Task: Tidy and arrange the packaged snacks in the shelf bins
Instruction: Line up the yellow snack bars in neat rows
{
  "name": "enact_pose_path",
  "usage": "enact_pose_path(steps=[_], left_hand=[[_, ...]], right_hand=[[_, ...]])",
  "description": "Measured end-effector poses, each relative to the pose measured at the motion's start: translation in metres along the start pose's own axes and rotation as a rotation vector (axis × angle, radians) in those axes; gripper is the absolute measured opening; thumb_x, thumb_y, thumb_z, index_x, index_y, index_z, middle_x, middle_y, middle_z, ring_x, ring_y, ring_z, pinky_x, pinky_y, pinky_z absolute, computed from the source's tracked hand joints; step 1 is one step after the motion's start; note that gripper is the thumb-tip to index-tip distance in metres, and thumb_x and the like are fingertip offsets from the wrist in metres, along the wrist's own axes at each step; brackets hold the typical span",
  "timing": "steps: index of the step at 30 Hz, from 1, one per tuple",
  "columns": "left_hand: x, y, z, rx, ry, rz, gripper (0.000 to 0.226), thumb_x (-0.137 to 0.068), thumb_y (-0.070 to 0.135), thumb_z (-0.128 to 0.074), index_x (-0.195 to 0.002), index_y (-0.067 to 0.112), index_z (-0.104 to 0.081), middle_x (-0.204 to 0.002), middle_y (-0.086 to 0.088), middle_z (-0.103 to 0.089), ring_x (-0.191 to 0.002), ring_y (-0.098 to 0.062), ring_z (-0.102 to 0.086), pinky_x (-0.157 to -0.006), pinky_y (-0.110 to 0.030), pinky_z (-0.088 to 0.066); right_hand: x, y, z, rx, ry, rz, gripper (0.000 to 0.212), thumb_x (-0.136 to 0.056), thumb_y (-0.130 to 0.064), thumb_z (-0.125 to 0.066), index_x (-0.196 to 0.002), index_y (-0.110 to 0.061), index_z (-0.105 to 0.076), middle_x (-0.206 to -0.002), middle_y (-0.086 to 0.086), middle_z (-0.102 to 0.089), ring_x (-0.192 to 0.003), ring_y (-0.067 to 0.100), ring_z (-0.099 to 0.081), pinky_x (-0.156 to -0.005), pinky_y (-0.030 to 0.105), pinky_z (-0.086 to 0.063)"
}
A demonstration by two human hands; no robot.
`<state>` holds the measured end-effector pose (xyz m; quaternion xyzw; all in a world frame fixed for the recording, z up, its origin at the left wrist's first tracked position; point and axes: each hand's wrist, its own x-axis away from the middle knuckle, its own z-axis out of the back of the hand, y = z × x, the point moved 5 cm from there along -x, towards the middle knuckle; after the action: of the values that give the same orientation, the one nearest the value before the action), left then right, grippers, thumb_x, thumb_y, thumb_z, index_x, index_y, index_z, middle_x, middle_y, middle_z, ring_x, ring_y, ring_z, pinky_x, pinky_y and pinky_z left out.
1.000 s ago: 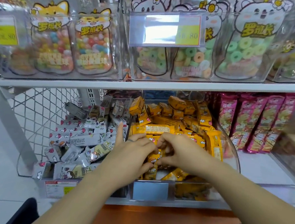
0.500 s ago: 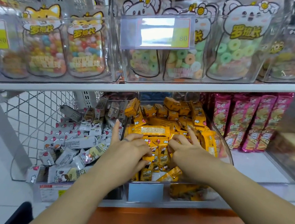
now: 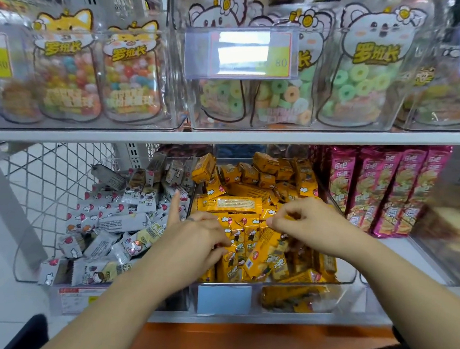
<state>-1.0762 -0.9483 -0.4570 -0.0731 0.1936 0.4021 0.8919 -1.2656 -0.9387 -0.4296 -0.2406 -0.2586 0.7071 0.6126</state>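
Both hands are in the clear bin [image 3: 352, 280] of yellow packs [image 3: 232, 204]: my left hand [image 3: 196, 237] pinches one pack [image 3: 229, 252], index sticking up, and my right hand [image 3: 310, 222] nips another's edge.

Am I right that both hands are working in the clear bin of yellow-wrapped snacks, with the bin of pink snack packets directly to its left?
Not quite: the head view shows both the left hand and right hand in the clear bin of yellow-wrapped snacks, but the bin directly to its left holds grey-and-white wrapped snacks. The pink snack packets stand to its right.
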Motion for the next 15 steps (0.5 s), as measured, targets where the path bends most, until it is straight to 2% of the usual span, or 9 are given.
enact_pose_path(steps=[1,3,4,6,8,10,12,15], left_hand=[[-0.001,0.001,0.000,-0.006,0.010,0.004,0.009,-0.071,0.030,-0.079,-0.077,0.034,-0.072,-0.078,0.020,-0.067,-0.092,-0.011,-0.063,-0.107,-0.066,-0.001],[-0.003,0.001,-0.001,-0.008,0.025,0.014,0.017,-0.067,0.024,-0.082,-0.069,0.034,-0.070,-0.069,0.020,-0.063,-0.077,-0.010,-0.062,-0.106,-0.064,-0.006],[-0.004,0.002,-0.001,-0.006,0.032,0.017,0.021,-0.064,0.019,-0.084,-0.066,0.034,-0.068,-0.067,0.019,-0.062,-0.072,-0.009,-0.061,-0.104,-0.065,-0.012],[-0.005,0.001,-0.001,0.005,0.045,0.035,0.026,-0.064,0.012,-0.084,-0.064,0.032,-0.067,-0.066,0.018,-0.062,-0.066,-0.010,-0.062,-0.103,-0.065,-0.017],[-0.005,-0.001,0.000,0.014,0.048,0.061,0.025,-0.070,0.007,-0.078,-0.067,0.029,-0.068,-0.069,0.015,-0.064,-0.069,-0.013,-0.064,-0.106,-0.060,-0.011],[-0.006,-0.002,0.004,0.013,0.053,0.081,0.020,-0.080,0.007,-0.069,-0.075,0.026,-0.071,-0.078,0.012,-0.065,-0.077,-0.013,-0.066,-0.110,-0.052,0.000],[-0.007,-0.002,0.005,0.011,0.018,0.099,0.020,-0.088,0.009,-0.060,-0.085,0.025,-0.072,-0.088,0.010,-0.066,-0.085,-0.012,-0.065,-0.111,-0.043,0.009],[-0.006,-0.003,0.004,-0.004,0.023,0.076,0.024,-0.084,0.003,-0.064,-0.081,0.026,-0.073,-0.085,0.009,-0.066,-0.079,-0.014,-0.066,-0.111,-0.048,0.001]], right_hand=[[0.000,0.000,-0.002,-0.055,-0.018,-0.033,0.033,-0.087,-0.040,-0.060,-0.075,-0.010,-0.063,-0.079,0.008,-0.067,-0.053,0.006,-0.064,-0.053,0.022,-0.050],[-0.001,-0.001,-0.008,-0.109,-0.046,-0.067,0.038,-0.087,-0.038,-0.062,-0.074,-0.003,-0.060,-0.064,0.003,-0.061,-0.052,0.010,-0.066,-0.049,0.022,-0.051],[-0.002,-0.002,-0.011,-0.104,-0.051,-0.070,0.041,-0.086,-0.039,-0.062,-0.077,0.001,-0.061,-0.066,0.003,-0.064,-0.052,0.010,-0.066,-0.049,0.022,-0.052],[-0.003,-0.006,-0.018,-0.093,-0.054,-0.054,0.037,-0.086,-0.038,-0.063,-0.080,-0.002,-0.065,-0.086,0.005,-0.071,-0.053,0.010,-0.067,-0.048,0.019,-0.050],[-0.002,-0.012,-0.025,-0.101,-0.055,-0.017,0.027,-0.086,-0.039,-0.063,-0.078,-0.013,-0.066,-0.094,-0.001,-0.069,-0.055,0.010,-0.068,-0.048,0.019,-0.049],[-0.002,-0.017,-0.029,-0.121,-0.078,0.026,0.025,-0.085,-0.040,-0.062,-0.083,-0.016,-0.066,-0.095,-0.011,-0.061,-0.060,0.012,-0.069,-0.054,0.024,-0.053],[0.000,-0.019,-0.024,-0.130,-0.104,0.040,0.026,-0.084,-0.041,-0.060,-0.089,-0.017,-0.068,-0.093,-0.014,-0.059,-0.064,0.012,-0.070,-0.059,0.026,-0.056],[0.002,-0.014,-0.005,-0.286,-0.119,-0.013,0.029,-0.075,-0.040,-0.067,-0.091,-0.017,-0.068,-0.093,-0.007,-0.064,-0.068,0.007,-0.068,-0.058,0.018,-0.053]])
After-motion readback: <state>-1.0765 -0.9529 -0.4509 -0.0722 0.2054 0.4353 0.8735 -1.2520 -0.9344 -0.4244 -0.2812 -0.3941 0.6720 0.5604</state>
